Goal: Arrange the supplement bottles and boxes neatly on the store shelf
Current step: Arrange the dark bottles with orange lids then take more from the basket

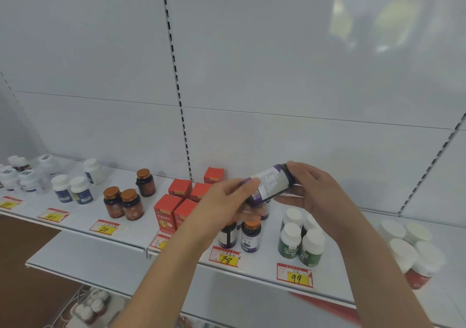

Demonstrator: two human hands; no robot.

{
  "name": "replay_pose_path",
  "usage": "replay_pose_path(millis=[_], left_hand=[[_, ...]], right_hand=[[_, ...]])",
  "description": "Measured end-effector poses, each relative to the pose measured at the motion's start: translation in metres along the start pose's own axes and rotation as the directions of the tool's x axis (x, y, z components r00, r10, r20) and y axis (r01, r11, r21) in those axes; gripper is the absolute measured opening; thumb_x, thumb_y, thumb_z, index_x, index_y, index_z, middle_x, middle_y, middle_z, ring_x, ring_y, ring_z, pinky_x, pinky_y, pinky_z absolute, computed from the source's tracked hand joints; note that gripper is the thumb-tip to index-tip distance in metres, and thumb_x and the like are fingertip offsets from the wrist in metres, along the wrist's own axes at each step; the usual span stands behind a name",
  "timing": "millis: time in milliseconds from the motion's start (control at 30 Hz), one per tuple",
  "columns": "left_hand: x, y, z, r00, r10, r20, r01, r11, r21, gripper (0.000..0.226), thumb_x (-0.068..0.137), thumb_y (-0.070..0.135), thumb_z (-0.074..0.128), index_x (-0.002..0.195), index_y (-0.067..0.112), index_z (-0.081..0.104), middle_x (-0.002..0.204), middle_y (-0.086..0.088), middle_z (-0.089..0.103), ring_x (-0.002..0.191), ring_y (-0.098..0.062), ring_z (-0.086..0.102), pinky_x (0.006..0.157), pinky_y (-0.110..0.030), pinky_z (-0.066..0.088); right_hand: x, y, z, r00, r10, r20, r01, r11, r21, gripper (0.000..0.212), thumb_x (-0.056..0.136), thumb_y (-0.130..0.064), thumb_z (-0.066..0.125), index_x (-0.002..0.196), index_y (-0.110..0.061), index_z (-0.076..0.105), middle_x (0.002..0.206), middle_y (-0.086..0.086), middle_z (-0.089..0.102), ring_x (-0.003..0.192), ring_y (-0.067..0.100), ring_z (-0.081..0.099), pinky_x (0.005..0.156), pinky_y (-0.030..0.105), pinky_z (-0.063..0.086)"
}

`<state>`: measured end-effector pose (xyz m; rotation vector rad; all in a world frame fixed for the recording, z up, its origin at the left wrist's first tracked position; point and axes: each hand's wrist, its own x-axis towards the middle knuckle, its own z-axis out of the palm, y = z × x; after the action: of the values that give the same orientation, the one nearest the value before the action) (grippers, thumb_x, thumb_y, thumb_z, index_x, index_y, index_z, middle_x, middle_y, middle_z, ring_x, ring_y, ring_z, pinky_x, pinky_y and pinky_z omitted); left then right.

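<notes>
A dark bottle with a purple and white label (271, 183) is tilted on its side above the shelf, held at both ends. My left hand (227, 199) grips its lower end, my right hand (312, 188) its upper end. Beneath them stand two similar dark bottles with orange caps (251, 236), partly hidden by my left hand. Several red boxes (176, 201) are grouped just to the left. Green bottles with white caps (301, 239) stand in a cluster to the right on the white shelf (252, 269).
Further left stand brown bottles with copper caps (123, 202), blue-labelled white bottles (71, 188) and more white bottles (25, 173). White-lidded jars (413, 249) sit at far right. Price tags (295, 276) line the shelf edge. A lower shelf (83, 257) and a wire basket of bottles (93, 305) lie below.
</notes>
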<state>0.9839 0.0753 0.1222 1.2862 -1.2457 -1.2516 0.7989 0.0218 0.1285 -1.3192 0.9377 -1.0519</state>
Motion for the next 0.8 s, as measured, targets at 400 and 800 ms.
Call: replay_pose_path(millis=[400, 800], left_hand=[[-0.017, -0.007, -0.016, 0.942, -0.217, 0.256, 0.331, 0.731, -0.597, 0.053, 0.091, 0.043, 0.059, 0.124, 0.002, 0.059, 0.103, -0.026, 0.071, 0.076, -0.026, 0.07, 0.067, -0.029, 0.062], [-0.019, -0.032, 0.0, 0.822, 0.546, -0.161, -0.497, 0.826, 0.267, 0.052, 0.081, 0.006, 0.079, 0.121, 0.035, 0.062, 0.124, 0.01, 0.057, 0.12, -0.005, 0.056, 0.088, -0.016, 0.053]], right_hand=[[-0.017, -0.003, 0.008, 0.949, -0.238, 0.208, 0.265, 0.958, -0.113, 0.035, 0.089, -0.022, 0.063, 0.124, -0.024, 0.063, 0.118, -0.004, 0.072, 0.113, 0.016, 0.066, 0.087, 0.034, 0.059], [-0.017, 0.022, 0.02, 0.988, -0.114, 0.101, 0.11, 0.993, 0.042, 0.043, 0.089, -0.032, 0.064, 0.131, -0.03, 0.058, 0.11, 0.0, 0.073, 0.104, 0.024, 0.071, 0.092, 0.047, 0.058]])
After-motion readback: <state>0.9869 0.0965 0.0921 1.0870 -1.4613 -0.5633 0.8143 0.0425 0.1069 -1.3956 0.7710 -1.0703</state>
